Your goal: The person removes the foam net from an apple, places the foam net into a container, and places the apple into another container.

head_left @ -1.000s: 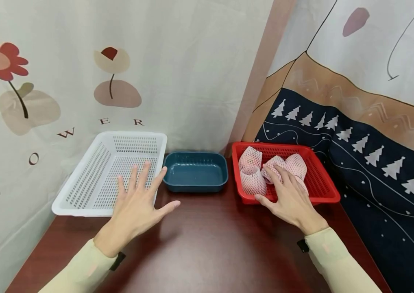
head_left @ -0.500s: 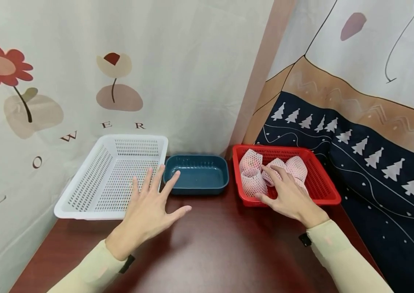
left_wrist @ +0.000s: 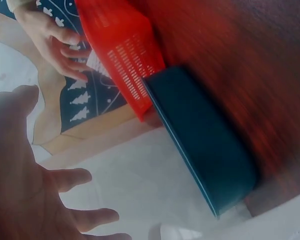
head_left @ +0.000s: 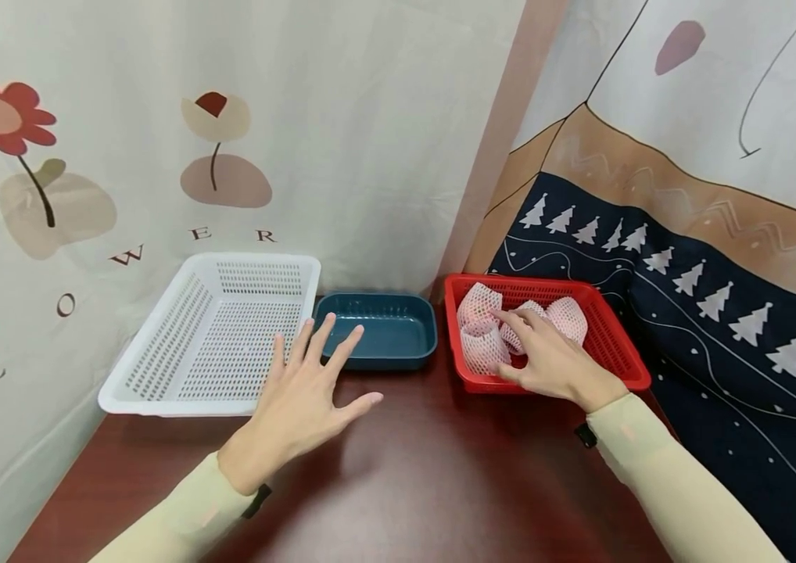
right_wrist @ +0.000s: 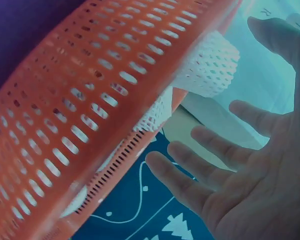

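My right hand (head_left: 553,363) hovers over the near side of the red basket (head_left: 619,344), its fingers loosely bent and holding nothing. Several rounded things in white foam nets, such as this netted one (head_left: 484,349), lie in that basket; pinkish colour shows through, and my hand hides part of the group. In the right wrist view, a gap separates the fingers from the nearest foam net (right_wrist: 212,65). With fingers spread, my left hand (head_left: 295,410) is held above the table, close to the blue dish (head_left: 387,340) and touching nothing visible.
Left of the dish stands a white perforated basket (head_left: 236,344) with nothing in it. A printed curtain (head_left: 370,156) hangs right behind all three containers. The dark red tabletop (head_left: 412,469) stretches between my forearms.
My left hand has moved right, from in front of the white basket towards the blue dish. My right hand has shifted slightly left over the red basket. The containers stay in place.
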The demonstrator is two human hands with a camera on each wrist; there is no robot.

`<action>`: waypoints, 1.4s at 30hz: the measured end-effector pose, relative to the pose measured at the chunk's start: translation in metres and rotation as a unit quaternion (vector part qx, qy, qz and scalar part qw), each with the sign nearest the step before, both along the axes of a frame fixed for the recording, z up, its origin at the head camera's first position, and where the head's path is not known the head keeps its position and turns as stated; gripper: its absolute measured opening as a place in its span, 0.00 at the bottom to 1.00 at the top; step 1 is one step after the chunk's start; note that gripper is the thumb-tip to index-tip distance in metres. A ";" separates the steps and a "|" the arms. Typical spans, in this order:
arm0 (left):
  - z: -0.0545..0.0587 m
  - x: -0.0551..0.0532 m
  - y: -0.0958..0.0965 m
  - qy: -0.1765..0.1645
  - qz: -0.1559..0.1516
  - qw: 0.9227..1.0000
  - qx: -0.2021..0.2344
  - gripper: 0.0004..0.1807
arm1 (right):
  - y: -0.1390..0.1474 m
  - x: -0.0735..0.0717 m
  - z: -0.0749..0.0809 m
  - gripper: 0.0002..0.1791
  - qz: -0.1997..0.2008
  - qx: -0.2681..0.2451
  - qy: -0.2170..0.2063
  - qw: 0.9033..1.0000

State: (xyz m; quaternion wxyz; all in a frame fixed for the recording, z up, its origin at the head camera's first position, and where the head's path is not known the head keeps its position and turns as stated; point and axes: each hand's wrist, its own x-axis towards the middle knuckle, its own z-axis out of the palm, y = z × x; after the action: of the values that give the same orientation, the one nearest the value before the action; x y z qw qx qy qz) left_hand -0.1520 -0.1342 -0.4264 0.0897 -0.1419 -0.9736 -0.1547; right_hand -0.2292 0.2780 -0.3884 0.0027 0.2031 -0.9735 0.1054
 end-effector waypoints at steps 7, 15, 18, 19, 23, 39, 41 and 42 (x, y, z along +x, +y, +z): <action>-0.002 -0.002 0.013 0.006 -0.022 1.000 -0.001 0.57 | -0.005 -0.014 0.016 0.55 0.028 0.034 -0.029 0.999; -0.008 -0.004 0.027 0.017 -0.042 0.999 -0.007 0.56 | -0.010 -0.028 0.025 0.54 0.072 0.065 -0.048 0.994; -0.008 -0.006 0.032 0.021 -0.045 0.999 -0.005 0.57 | -0.013 -0.033 0.029 0.52 0.082 0.075 -0.051 0.993; -0.008 -0.007 0.033 0.020 -0.046 0.999 -0.004 0.57 | -0.014 -0.034 0.030 0.52 0.085 0.076 -0.053 0.992; -0.008 -0.008 0.039 0.019 -0.049 0.999 -0.007 0.57 | -0.019 -0.039 0.030 0.52 0.086 0.088 -0.063 0.990; -0.012 -0.017 0.066 -0.014 -0.070 0.997 -0.012 0.56 | -0.024 -0.050 0.023 0.53 0.080 0.119 -0.083 0.986; -0.012 -0.018 0.069 -0.021 -0.071 0.997 -0.013 0.56 | -0.023 -0.051 0.022 0.53 0.081 0.117 -0.084 0.986; -0.013 -0.019 0.071 -0.024 -0.072 0.997 -0.012 0.56 | -0.023 -0.051 0.022 0.53 0.080 0.116 -0.088 0.986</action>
State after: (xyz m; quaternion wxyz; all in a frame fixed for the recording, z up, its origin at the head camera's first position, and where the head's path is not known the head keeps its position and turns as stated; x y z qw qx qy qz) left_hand -0.1709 -0.0630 -0.4389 0.0534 -0.2094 -0.9644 -0.1526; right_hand -0.2805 0.2552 -0.3663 -0.1144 0.2689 -0.9563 0.0094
